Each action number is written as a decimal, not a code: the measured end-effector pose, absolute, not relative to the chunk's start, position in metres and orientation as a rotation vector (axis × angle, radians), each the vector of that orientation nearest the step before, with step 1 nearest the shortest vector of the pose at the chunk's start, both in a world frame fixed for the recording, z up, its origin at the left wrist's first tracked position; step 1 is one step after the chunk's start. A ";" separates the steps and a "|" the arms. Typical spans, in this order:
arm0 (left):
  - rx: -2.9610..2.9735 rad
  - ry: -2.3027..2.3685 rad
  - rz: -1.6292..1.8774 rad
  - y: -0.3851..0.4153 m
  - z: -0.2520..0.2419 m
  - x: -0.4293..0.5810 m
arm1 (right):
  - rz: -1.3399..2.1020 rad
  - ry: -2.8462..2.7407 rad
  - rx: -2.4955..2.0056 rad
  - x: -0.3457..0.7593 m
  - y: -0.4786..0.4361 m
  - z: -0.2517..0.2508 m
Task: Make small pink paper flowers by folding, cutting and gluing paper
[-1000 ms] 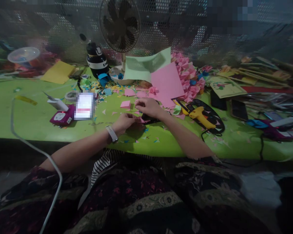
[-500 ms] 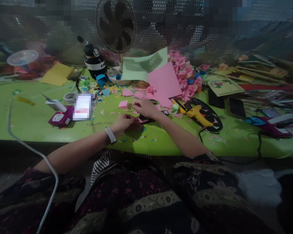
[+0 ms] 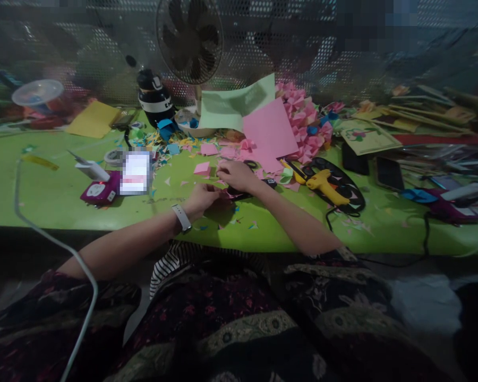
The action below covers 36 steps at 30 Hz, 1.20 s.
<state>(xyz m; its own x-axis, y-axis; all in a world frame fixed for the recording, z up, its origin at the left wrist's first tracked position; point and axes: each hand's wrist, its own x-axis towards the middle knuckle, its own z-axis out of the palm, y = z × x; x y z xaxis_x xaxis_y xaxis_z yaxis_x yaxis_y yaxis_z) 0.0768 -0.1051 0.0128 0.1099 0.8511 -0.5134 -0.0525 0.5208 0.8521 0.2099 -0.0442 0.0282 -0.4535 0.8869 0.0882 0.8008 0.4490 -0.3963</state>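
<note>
Since a second ago, the black object [image 3: 270, 183] under the right hand [image 3: 238, 175] has shifted so that its end shows past the wrist, bearing a white label too small to read. Pink paper [image 3: 231, 196] sits between the hands over the green tabletop [image 3: 258, 231], its edge pinched by the thumb and fingers of the left hand [image 3: 201, 200]; the right hand curls above the black object, though whether it grips it I cannot tell. Just beyond lies a pink square [image 3: 202, 168]. Farther right, a yellow glue gun [image 3: 326, 187] lies over a black tray [image 3: 355, 200]. Leftward, a bright screen [image 3: 134, 173], pixelated past reading, stands beside a purple power strip [image 3: 99, 190]. Behind, a dark bottle [image 3: 155, 95] carries a white band whose visible letters seem to begin with E.
</note>
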 end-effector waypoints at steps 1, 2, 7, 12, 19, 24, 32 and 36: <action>0.788 1.298 0.776 -0.105 0.013 0.077 | 0.442 -2.419 -1.451 0.210 -0.044 0.028; 0.787 1.302 0.775 -0.105 0.013 0.077 | 0.451 -2.417 -1.449 0.210 -0.043 0.027; 0.800 1.316 0.772 -0.102 0.011 0.075 | 0.486 -2.404 -1.438 0.211 -0.042 0.026; 0.843 1.299 0.785 -0.099 0.003 0.073 | 0.503 -2.412 -1.419 0.212 -0.039 0.024; 0.862 1.266 0.789 -0.094 -0.006 0.070 | 0.528 -2.403 -1.408 0.213 -0.039 0.024; 0.876 1.267 0.777 -0.092 -0.007 0.067 | 0.556 -2.408 -1.399 0.213 -0.041 0.028; 0.856 1.254 0.743 -0.093 -0.001 0.067 | 0.577 -2.405 -1.396 0.213 -0.041 0.029; 0.846 1.254 0.723 -0.094 0.001 0.067 | 0.585 -2.389 -1.399 0.213 -0.040 0.028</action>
<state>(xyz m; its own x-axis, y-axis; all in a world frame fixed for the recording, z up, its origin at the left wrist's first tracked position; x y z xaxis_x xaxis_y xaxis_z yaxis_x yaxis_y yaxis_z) 0.0672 -0.0936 0.0007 0.1763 0.8459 -0.5033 -0.0117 0.5131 0.8583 0.2125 -0.0401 0.0280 -0.4746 0.8782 0.0597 0.7514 0.4395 -0.4921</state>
